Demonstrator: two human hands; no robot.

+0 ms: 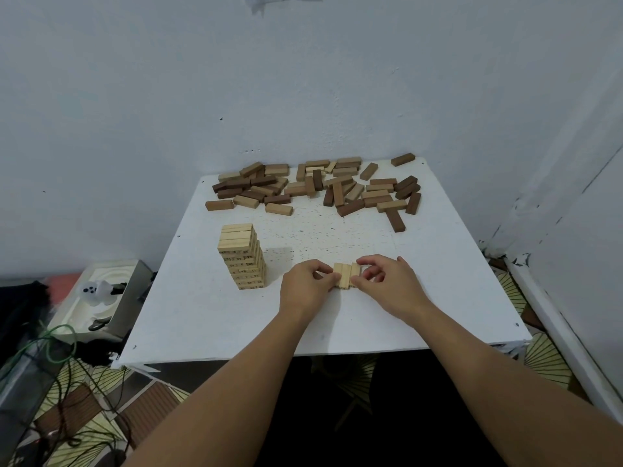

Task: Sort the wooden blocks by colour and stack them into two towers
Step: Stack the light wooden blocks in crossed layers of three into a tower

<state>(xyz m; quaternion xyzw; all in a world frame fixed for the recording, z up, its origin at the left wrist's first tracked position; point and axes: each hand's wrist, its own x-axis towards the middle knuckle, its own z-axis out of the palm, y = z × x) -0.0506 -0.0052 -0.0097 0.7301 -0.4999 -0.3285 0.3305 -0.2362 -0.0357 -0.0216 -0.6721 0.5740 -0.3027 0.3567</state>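
A tower of light wooden blocks (242, 257) stands on the white table (438, 281), left of centre. Three light blocks (346, 274) lie side by side near the front. My left hand (308, 284) pinches this row from its left side, and my right hand (387, 283) pinches it from the right. A loose pile of light and dark brown blocks (317, 188) is scattered along the table's far edge.
The table sits in a corner between pale walls. One dark block (403, 159) lies apart at the far right corner. On the floor at the left are a white tray-like object (97, 298) and green cables (57, 345).
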